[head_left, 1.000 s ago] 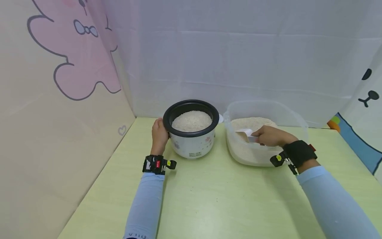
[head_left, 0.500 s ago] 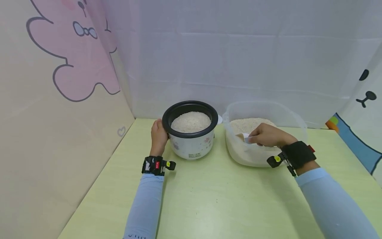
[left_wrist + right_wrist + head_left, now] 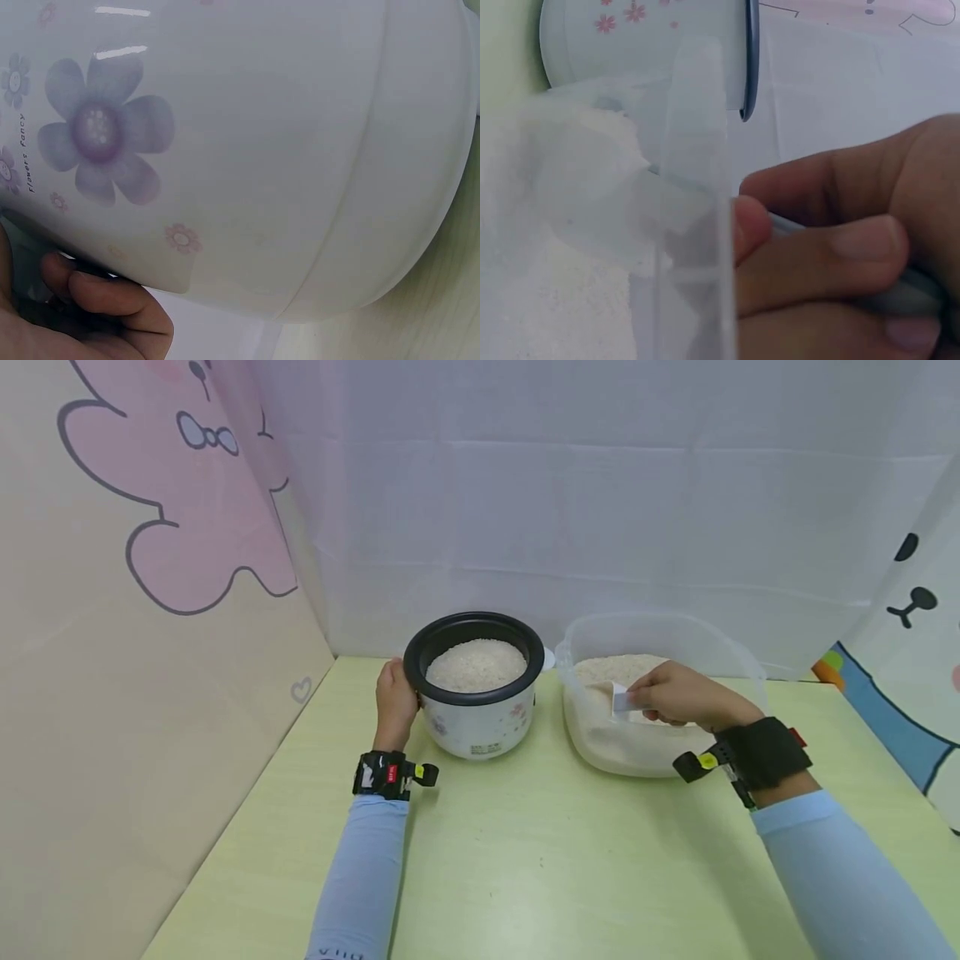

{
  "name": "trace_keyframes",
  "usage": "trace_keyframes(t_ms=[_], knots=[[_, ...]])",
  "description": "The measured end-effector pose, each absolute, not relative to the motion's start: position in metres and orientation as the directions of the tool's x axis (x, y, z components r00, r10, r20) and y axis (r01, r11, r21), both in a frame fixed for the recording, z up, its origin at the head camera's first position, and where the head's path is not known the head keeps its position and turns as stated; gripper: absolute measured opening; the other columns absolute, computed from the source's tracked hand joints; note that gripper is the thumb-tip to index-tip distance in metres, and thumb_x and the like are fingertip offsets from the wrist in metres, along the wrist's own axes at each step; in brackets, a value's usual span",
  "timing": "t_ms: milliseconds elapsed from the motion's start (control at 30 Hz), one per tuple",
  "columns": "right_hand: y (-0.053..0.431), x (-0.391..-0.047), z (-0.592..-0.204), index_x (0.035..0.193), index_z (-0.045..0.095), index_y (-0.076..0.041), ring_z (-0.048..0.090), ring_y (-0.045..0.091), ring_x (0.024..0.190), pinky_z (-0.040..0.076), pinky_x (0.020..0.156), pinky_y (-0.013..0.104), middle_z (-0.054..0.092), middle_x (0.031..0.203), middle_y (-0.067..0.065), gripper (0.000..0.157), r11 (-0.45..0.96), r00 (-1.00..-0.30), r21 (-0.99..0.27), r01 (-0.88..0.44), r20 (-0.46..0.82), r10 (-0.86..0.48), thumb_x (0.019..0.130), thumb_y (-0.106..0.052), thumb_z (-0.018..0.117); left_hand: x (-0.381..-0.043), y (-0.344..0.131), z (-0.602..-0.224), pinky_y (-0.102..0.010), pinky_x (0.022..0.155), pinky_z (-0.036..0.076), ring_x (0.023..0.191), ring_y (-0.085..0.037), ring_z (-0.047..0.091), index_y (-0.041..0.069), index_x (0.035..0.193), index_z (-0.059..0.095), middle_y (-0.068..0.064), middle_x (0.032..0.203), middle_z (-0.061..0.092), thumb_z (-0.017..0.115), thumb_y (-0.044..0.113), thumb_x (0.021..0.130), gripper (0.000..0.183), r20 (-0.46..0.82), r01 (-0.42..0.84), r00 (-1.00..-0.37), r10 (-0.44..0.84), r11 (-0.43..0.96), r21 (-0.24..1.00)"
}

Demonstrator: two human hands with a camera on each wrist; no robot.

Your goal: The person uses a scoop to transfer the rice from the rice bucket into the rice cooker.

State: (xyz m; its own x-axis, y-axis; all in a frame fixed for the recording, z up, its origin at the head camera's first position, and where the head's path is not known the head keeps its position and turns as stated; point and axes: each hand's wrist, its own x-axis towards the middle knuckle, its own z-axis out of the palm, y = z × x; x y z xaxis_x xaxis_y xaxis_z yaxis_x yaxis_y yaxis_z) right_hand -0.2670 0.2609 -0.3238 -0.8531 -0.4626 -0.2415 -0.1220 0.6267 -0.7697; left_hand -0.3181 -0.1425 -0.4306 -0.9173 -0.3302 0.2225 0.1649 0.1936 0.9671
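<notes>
A white rice cooker (image 3: 472, 727) with a black rim and a flower print stands on the table, rice (image 3: 476, 666) heaped inside it. My left hand (image 3: 395, 703) holds it at its left side; in the left wrist view, curled fingers (image 3: 112, 296) grip there. To the right, a clear plastic container (image 3: 667, 628) holds more rice (image 3: 611, 668). Over its near wall reaches my right hand (image 3: 678, 695), gripping the handle of a white scoop (image 3: 621, 700). The scoop's head sits in the rice, seen hazily through the container wall in the right wrist view.
The pale green table (image 3: 487, 860) extends in front of both vessels. White cloth (image 3: 525, 527) hangs close behind them. On the left is a printed wall sheet (image 3: 202, 693). A small white tab (image 3: 549, 658) shows between cooker and container.
The scoop has turned and shifted within the container's rice, and my right hand has tilted with it. My left hand keeps its hold on the rice cooker.
</notes>
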Motion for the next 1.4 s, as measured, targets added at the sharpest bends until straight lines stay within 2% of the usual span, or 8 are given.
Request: trace_keyframes(t_ms=[167, 300, 567, 767, 1000, 1133, 1267, 1400], knots=[[0.259, -0.263, -0.317, 0.128, 0.052, 0.013, 0.024, 0.010, 0.045, 0.027, 0.047, 0.027, 0.051, 0.065, 0.008, 0.036, 0.616, -0.855, -0.782, -0.093, -0.254, -0.453, 0.104, -0.012, 0.043, -0.318, -0.143, -0.429, -0.026, 0.048, 0.035, 0.055, -0.016, 0.042, 0.013, 0.092, 0.046, -0.006, 0.075, 0.043, 0.025, 0.031, 0.105, 0.030, 0.220, 0.162, -0.918, -0.330, 0.193, 0.968], [0.261, -0.263, -0.318, 0.129, 0.050, 0.013, 0.024, 0.010, 0.046, 0.027, 0.047, 0.026, 0.048, 0.065, 0.006, 0.036, 0.604, -0.858, -0.793, -0.077, -0.256, -0.445, 0.104, -0.012, 0.041, -0.317, -0.142, -0.429, -0.026, 0.048, 0.036, 0.054, -0.016, 0.042, 0.013, 0.093, 0.046, -0.006, 0.074, 0.043, 0.025, 0.031, 0.105, 0.031, 0.214, 0.155, -0.918, -0.335, 0.196, 0.968], [0.274, -0.267, -0.325, 0.135, 0.038, 0.015, 0.026, 0.010, 0.050, 0.025, 0.050, 0.029, 0.050, 0.079, 0.011, 0.041, 0.490, -0.864, -0.871, 0.038, -0.274, -0.422, 0.105, -0.014, 0.038, -0.318, -0.142, -0.429, -0.026, 0.048, 0.035, 0.053, -0.015, 0.042, 0.013, 0.091, 0.046, -0.005, 0.073, 0.043, 0.026, 0.031, 0.105, 0.031, 0.215, 0.161, -0.919, -0.331, 0.183, 0.970], [0.279, -0.267, -0.330, 0.136, 0.035, 0.013, 0.025, 0.010, 0.050, 0.022, 0.053, 0.034, 0.047, 0.078, 0.008, 0.043, 0.422, -0.890, -0.904, 0.066, -0.245, -0.386, 0.106, -0.016, 0.039, -0.318, -0.142, -0.430, -0.025, 0.048, 0.035, 0.053, -0.015, 0.042, 0.013, 0.092, 0.047, -0.005, 0.072, 0.042, 0.026, 0.031, 0.105, 0.030, 0.211, 0.159, -0.921, -0.328, 0.176, 0.971], [0.282, -0.267, -0.333, 0.136, 0.036, 0.014, 0.018, 0.011, 0.050, 0.023, 0.052, 0.031, 0.045, 0.078, 0.004, 0.043, 0.352, -0.919, -0.934, 0.063, -0.192, -0.344, 0.107, -0.018, 0.040, -0.318, -0.141, -0.430, -0.025, 0.048, 0.036, 0.055, -0.015, 0.042, 0.014, 0.093, 0.047, -0.005, 0.074, 0.043, 0.026, 0.031, 0.105, 0.029, 0.200, 0.148, -0.924, -0.327, 0.175, 0.973], [0.282, -0.267, -0.333, 0.137, 0.034, 0.014, 0.017, 0.012, 0.051, 0.021, 0.054, 0.033, 0.045, 0.079, 0.002, 0.046, 0.314, -0.934, -0.948, 0.050, -0.155, -0.321, 0.107, -0.020, 0.041, -0.317, -0.141, -0.429, -0.026, 0.049, 0.035, 0.055, -0.015, 0.042, 0.013, 0.093, 0.046, -0.005, 0.074, 0.042, 0.026, 0.031, 0.106, 0.030, 0.204, 0.152, -0.921, -0.331, 0.176, 0.973], [0.279, -0.266, -0.329, 0.140, 0.031, 0.012, 0.018, 0.012, 0.052, 0.019, 0.055, 0.032, 0.048, 0.080, 0.000, 0.048, 0.203, -0.948, -0.978, 0.053, -0.113, -0.296, 0.106, -0.021, 0.042, -0.318, -0.141, -0.431, -0.025, 0.046, 0.033, 0.050, -0.012, 0.039, 0.013, 0.088, 0.045, -0.004, 0.070, 0.041, 0.027, 0.030, 0.106, 0.031, 0.237, 0.178, -0.909, -0.343, 0.195, 0.965], [0.271, -0.265, -0.322, 0.122, 0.046, 0.007, 0.017, 0.014, 0.055, 0.018, 0.054, 0.030, 0.047, 0.078, 0.002, 0.031, 0.006, -0.962, -0.999, 0.054, -0.054, -0.269, 0.105, -0.018, 0.045, -0.318, -0.142, -0.432, -0.025, 0.045, 0.032, 0.049, -0.012, 0.038, 0.013, 0.086, 0.044, -0.003, 0.068, 0.041, 0.026, 0.029, 0.105, 0.031, 0.253, 0.192, -0.903, -0.348, 0.202, 0.960]])
